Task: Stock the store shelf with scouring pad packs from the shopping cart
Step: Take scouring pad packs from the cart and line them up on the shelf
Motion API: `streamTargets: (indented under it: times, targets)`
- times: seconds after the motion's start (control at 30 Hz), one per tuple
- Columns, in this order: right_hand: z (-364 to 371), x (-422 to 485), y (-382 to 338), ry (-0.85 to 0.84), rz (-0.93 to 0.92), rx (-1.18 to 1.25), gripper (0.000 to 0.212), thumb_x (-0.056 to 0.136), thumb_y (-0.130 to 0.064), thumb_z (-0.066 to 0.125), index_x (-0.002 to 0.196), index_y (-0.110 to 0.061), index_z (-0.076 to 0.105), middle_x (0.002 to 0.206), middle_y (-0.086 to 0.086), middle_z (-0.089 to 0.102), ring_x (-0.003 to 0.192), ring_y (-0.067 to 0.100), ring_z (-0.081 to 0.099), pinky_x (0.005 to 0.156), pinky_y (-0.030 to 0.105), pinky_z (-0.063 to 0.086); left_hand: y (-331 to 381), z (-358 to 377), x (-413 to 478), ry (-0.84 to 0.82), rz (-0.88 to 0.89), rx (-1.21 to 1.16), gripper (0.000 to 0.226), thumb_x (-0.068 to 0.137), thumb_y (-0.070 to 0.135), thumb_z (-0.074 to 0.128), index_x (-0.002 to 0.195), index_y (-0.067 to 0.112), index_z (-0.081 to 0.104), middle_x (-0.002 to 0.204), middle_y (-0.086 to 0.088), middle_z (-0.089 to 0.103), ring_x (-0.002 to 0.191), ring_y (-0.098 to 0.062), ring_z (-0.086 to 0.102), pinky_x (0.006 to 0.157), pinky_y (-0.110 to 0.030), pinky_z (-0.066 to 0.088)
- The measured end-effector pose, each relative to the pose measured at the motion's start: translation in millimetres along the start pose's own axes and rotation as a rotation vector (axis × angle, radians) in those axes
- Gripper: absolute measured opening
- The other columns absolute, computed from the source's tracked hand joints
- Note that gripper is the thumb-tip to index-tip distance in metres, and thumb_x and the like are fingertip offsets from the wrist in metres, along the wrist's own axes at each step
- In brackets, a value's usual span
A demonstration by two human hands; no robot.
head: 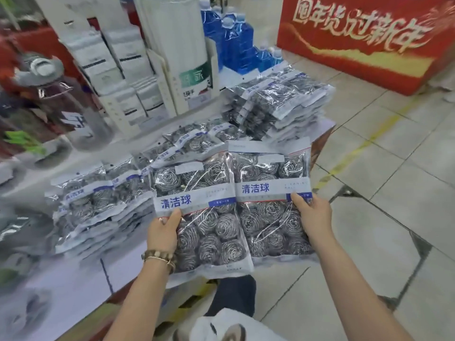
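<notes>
Above the shelf edge, centre of view: two scouring pad packs were held side by side, long edges touching, printed faces up.
Left hand (163, 231): closed on the left pack (197, 215) at its near left edge, thumb on top below the blue-lettered label; a beaded bracelet (160, 258) sat on the wrist.
Right hand (312, 217): closed on the right pack (270, 200) at its right edge, thumb lying over the label band.
Pack contents: coiled steel-wool balls showed through clear film in both packs.
Shelf (81, 289): a pale, flat surface at lower left, carrying the stock.
Left stack (93, 212): packs of the same kind piled just beside the left pack.
Rear stack (278, 102): a taller pile beyond the held packs, near the shelf corner.
Loose packs (187, 143): several lay overlapping between the two piles.
Background goods: white boxes (128, 57) and blue bottles (234, 38) stood behind the rear stack.
Floor (394, 180): light tiles; a red display stand (364, 38) stood at upper right.
Shopping cart: could not be identified.
</notes>
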State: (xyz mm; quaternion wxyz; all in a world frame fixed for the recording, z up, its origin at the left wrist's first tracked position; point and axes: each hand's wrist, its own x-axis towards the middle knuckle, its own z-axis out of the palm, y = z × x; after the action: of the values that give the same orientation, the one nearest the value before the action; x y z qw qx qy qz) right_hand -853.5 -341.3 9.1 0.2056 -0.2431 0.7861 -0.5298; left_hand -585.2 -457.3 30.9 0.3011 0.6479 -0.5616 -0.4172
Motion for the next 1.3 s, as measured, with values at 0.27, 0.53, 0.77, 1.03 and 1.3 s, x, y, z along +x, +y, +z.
streamTargets:
  times: [0.27, 0.53, 0.77, 1.03, 1.3]
  targets:
    - [3, 116, -17, 0.069, 0.075, -0.030, 0.022, 0.088, -0.023, 0.065, 0.105, -0.010, 0.069, 0.090, 0.003, 0.067, 0.088, 0.023, 0.063, 0.075, 0.033, 0.047, 57, 75, 99, -0.054, 0.022, 0.075, 0.050, 0.089, 0.029, 0.055, 0.048, 0.010, 0.035, 0.048, -0.006, 0.034, 0.045, -0.016, 0.027, 0.046, -0.026, 0.018]
    - [1, 214, -58, 0.137, 0.058, -0.050, 0.026, 0.087, -0.024, 0.066, 0.111, -0.014, 0.068, 0.089, 0.001, 0.066, 0.079, 0.016, 0.059, 0.064, 0.026, 0.040, 117, 129, 174, -0.119, 0.009, 0.015, 0.046, 0.090, 0.034, 0.054, 0.053, 0.010, 0.041, 0.052, -0.005, 0.040, 0.049, -0.016, 0.033, 0.049, -0.026, 0.022]
    - [-15, 298, -82, 0.156, -0.004, -0.023, 0.016, 0.085, -0.021, 0.068, 0.099, -0.012, 0.069, 0.078, 0.000, 0.062, 0.063, 0.005, 0.051, 0.057, 0.024, 0.038, 168, 173, 209, -0.125, -0.006, -0.087, 0.039, 0.090, 0.033, 0.053, 0.061, 0.008, 0.048, 0.056, -0.003, 0.043, 0.050, -0.015, 0.036, 0.041, -0.016, 0.028]
    - [-22, 422, -104, -0.002, -0.111, -0.061, 0.017, 0.085, -0.021, 0.068, 0.070, -0.019, 0.060, 0.059, -0.010, 0.051, 0.053, 0.004, 0.040, 0.049, 0.020, 0.033, 216, 241, 244, -0.084, -0.111, -0.269, 0.030, 0.083, 0.038, 0.064, 0.073, 0.010, 0.064, 0.077, -0.008, 0.062, 0.077, -0.023, 0.056, 0.077, -0.041, 0.048]
    - [-25, 562, -129, -0.255, -0.137, -0.115, 0.013, 0.086, -0.022, 0.068, 0.075, -0.017, 0.062, 0.054, -0.009, 0.049, 0.052, 0.007, 0.037, 0.043, 0.014, 0.030, 277, 317, 261, 0.047, -0.220, -0.338, 0.026, 0.086, 0.030, 0.061, 0.069, 0.011, 0.060, 0.072, -0.007, 0.057, 0.070, -0.019, 0.050, 0.066, -0.030, 0.039]
